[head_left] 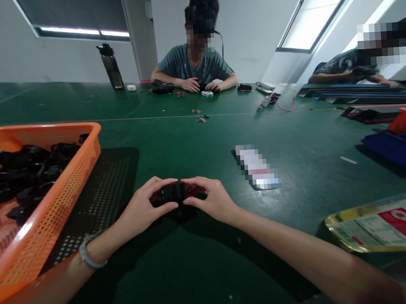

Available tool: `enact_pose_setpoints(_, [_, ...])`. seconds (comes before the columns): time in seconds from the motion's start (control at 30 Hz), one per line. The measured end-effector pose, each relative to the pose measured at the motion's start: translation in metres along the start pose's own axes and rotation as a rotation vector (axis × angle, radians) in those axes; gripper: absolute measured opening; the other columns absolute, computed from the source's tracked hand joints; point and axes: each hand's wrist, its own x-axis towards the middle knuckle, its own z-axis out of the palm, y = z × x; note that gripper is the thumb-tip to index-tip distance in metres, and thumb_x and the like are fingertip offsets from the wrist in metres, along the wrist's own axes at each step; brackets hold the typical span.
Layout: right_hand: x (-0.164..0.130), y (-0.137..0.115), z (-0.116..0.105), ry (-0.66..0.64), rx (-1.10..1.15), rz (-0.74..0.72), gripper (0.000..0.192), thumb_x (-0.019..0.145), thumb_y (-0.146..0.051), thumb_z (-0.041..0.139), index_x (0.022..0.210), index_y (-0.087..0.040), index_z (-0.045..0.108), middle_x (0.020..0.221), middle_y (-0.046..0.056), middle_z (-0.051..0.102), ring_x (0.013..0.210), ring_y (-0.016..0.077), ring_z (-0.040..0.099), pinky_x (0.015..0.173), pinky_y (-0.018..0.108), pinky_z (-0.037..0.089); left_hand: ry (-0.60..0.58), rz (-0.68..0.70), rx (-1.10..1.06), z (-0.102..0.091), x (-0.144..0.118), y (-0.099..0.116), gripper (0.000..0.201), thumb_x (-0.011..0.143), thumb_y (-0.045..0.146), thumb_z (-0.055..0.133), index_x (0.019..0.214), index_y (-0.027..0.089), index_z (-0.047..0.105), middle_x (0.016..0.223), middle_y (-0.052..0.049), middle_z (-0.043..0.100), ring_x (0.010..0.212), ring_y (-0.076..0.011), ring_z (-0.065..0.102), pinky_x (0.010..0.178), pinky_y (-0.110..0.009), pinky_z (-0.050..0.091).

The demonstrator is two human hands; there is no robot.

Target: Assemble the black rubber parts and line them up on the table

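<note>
Between my two hands, just over the green table (208,243), is a small black ribbed plastic part (174,192). My left hand (152,198) is closed round its left end, thumb below and fingers above. On the other end, the thumb and fingers of my right hand (209,195) pinch the part. Its exact kind I cannot make out. Left of my hands stands an orange perforated basket (83,166), holding several black plastic parts (28,174) of similar look.
A blurred-out flat phone-like object (257,167) lies right of my hands. Farther right are a gold-edged package (375,224) and a dark blue tray (395,149). Across the table one person (194,65) sits near a dark bottle (110,68); another person (352,67) leans in at right.
</note>
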Motion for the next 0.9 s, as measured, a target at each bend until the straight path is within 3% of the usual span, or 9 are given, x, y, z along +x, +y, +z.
enact_pose_setpoints(0.4, [0.0005,0.0012,-0.0035,-0.057,0.038,-0.001,0.040,0.067,-0.015,0.068,0.107,-0.020,0.065,0.095,0.004,0.067,0.079,0.0145,0.065,0.075,0.031,0.055,-0.015,-0.025,-0.006,-0.0012,0.0001,0.0051,0.043,0.071,0.038,0.064,0.110,0.022,0.060,0.091,-0.002,0.053,0.083,-0.0195,0.058,0.072,-0.032,0.050])
enact_pose_setpoints(0.57, [0.0007,0.0020,-0.0037,-0.025,0.001,-0.039,0.038,0.068,-0.014,0.067,0.105,-0.022,0.067,0.102,0.005,0.064,0.083,0.0148,0.064,0.076,0.032,0.054,-0.012,-0.028,0.009,-0.0005,0.0003,0.0027,0.044,0.071,0.038,0.064,0.111,0.021,0.060,0.092,-0.003,0.053,0.083,-0.0200,0.058,0.073,-0.033,0.050])
enact_pose_setpoints(0.77, [0.0003,0.0025,-0.0017,0.007,0.045,-0.038,0.042,0.065,-0.012,0.069,0.107,-0.020,0.063,0.095,0.004,0.067,0.083,0.0150,0.064,0.079,0.033,0.054,-0.023,-0.019,0.007,-0.0008,0.0005,0.0035,0.043,0.071,0.037,0.064,0.111,0.021,0.060,0.091,-0.002,0.053,0.083,-0.0193,0.058,0.074,-0.032,0.049])
enact_pose_setpoints(0.9, [0.0001,0.0017,-0.0009,0.007,0.064,-0.023,0.035,0.065,-0.011,0.069,0.098,-0.019,0.065,0.092,0.003,0.069,0.081,0.0149,0.066,0.079,0.033,0.055,-0.030,-0.026,-0.004,-0.0011,0.0006,0.0061,0.042,0.071,0.037,0.064,0.109,0.021,0.060,0.091,-0.002,0.053,0.084,-0.0191,0.057,0.075,-0.031,0.049])
